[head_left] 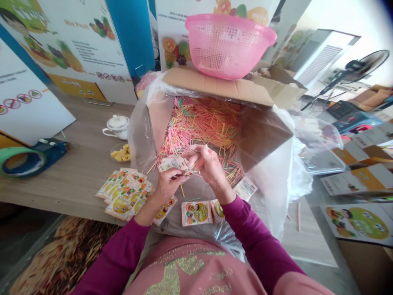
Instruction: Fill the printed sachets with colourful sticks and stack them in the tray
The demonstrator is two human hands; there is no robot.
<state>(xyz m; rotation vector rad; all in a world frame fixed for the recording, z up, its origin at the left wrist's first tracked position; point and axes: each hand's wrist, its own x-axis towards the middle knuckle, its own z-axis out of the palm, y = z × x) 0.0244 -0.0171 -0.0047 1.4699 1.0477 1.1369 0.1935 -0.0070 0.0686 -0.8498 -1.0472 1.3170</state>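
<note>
In front of me an open carton point(262, 137) holds a heap of thin pink, orange, yellow and green sticks point(204, 123). My left hand point(169, 182) is closed at the carton's front, pinching the edge of a small printed packet point(172, 163). Close beside it, my right hand point(211, 166) has its fingers closed on what look like a few thin sticks, partly hidden by the fingers. Below my hands lie more printed packets point(196, 213). Another packet point(245, 188) rests by my right wrist. A spread pile of packets point(125, 192) is left of my left forearm.
Clear plastic sheeting point(276, 176) lines the carton and spills over its sides. A pink basket point(227, 49) stands behind the carton flap. To the left are a lidded white cup point(117, 125), a bowl of yellow pieces point(121, 153) and a tape dispenser point(33, 157).
</note>
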